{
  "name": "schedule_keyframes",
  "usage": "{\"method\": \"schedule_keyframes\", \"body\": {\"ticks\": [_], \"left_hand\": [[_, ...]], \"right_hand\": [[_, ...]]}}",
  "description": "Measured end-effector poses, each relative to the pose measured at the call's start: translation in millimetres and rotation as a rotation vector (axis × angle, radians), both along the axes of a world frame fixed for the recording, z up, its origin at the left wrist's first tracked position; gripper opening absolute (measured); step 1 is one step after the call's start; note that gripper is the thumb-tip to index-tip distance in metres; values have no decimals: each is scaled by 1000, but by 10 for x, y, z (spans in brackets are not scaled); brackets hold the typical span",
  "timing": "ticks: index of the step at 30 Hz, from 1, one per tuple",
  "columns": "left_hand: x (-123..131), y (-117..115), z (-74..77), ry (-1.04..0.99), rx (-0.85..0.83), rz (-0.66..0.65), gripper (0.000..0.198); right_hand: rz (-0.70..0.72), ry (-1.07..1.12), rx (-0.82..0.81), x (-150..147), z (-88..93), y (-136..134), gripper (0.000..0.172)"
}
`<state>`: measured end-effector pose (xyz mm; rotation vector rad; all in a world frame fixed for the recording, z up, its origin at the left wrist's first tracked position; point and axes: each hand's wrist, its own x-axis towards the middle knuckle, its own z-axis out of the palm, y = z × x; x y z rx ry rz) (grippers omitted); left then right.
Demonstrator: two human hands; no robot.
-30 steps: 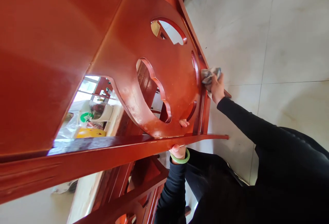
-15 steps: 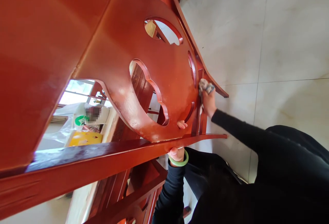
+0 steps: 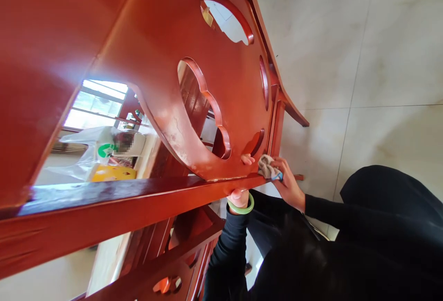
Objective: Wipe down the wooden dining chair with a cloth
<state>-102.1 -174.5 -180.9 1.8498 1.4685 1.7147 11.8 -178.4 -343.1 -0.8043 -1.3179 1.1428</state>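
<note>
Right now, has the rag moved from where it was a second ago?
Yes. Judged against the red panel, the rag in the right hand has moved down the picture, much closer to the red rail.

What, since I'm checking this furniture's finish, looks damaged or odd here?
Pale, blotchy marks stand out on the openwork red wooden panel, along its curved lower-left part in the picture. They look odd because they break up the fairly even reddish finish. Wear, residue or glare: I can't tell which.
</note>
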Motion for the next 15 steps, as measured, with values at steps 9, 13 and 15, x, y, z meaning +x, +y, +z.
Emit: {"method": "schedule_keyframes", "body": {"ticks": [9,13,15], "left_hand": [[15,-13,20,42,2,10,87],[63,3,44,34,-23,-104,81],[62,4,48,51,-46,-71,86]], "right_hand": [[176,-307,343,552,209,661,38],[221,-603,306,459,497,709,39],[252,-730,232,430,630,642,38]]}}
